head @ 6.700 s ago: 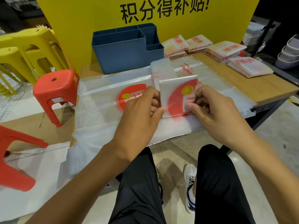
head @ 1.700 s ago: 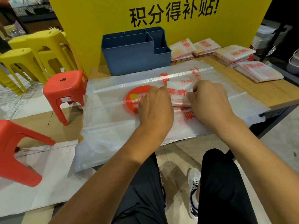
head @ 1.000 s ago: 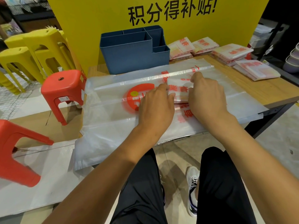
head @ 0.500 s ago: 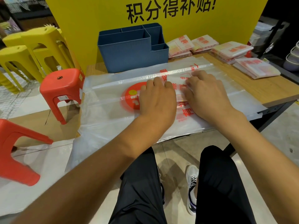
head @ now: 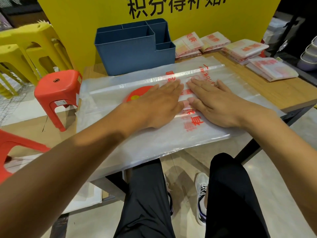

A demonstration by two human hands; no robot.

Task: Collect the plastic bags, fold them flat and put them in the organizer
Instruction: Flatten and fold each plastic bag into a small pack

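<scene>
Clear plastic bag with red printing (head: 154, 134), lying spread flat over wooden table top (head: 283, 93), directly in front of blue plastic multi-compartment organizer (head: 130, 54) and hanging past the near table edge. Small folded clear bag (head: 186, 96), mostly hidden, lying on the spread bag in front of the organizer and being pressed down by both hands. Left hand (head: 159, 103) lying palm down, fingers straight and together, gripping nothing. Right hand (head: 217, 103) lying palm down just beside it, fingers straight, thumb tips nearly touching. Stacks of folded bags with red print (head: 243, 48) sitting to the right of the organizer. Yellow board with black characters (head: 171, 14) standing right behind the organizer. Red plastic stool (head: 56, 90) standing on the floor to the left of the organizer, yellow plastic stools (head: 25, 48) farther left.
</scene>
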